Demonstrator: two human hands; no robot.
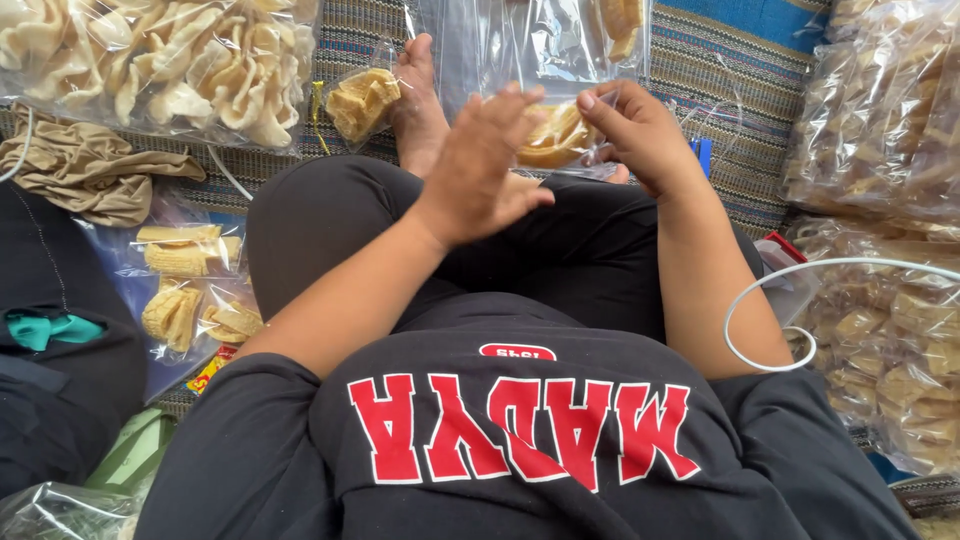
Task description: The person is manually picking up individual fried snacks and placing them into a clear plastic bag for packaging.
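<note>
While the right hand (640, 135) pinches the clear plastic bag of yellow crackers (553, 135) at upper centre, the left hand (483, 165) hovers open-fingered beside it, equally near

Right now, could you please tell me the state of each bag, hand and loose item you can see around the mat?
Clear bag: held upright, a few crackers at its bottom.
Right hand: gripping the bag's lower right side.
Left hand: open, fingers spread, against the bag's front.
Big cracker bag: full, lying on the mat.
Small filled packets: lying flat at the left.
Stacked packets: piled at the right.
Beige cloth: crumpled.
White cable: looped.
</note>
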